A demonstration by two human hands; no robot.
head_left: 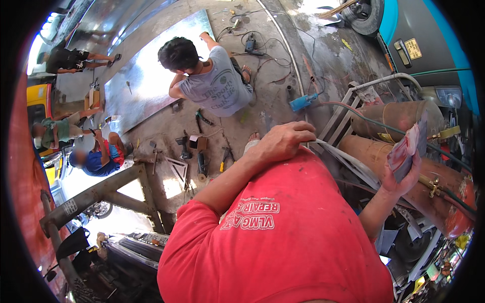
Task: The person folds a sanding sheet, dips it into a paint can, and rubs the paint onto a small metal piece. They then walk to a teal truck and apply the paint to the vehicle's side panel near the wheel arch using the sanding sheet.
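Observation:
My left hand (285, 141) rests against the front of my red shirt (283, 222), its fingers loosely bent and nothing visible in them. At the right my raised right hand (401, 178) is closed round a flat grey thing with a reddish and white face (407, 146); its exact kind does not show. Beside that hand lie two large rusty gas cylinders (371, 154) on a metal frame cart (348, 108), with hoses and a brass valve (434, 187).
A person in a grey shirt (214, 86) crouches at a shiny metal sheet (146, 76). Drills (251, 44), an angle grinder (202, 166), pliers (226, 159), cables and a blue tool (304, 102) lie on the floor. More people are at the left; a vehicle (434, 45) stands far right.

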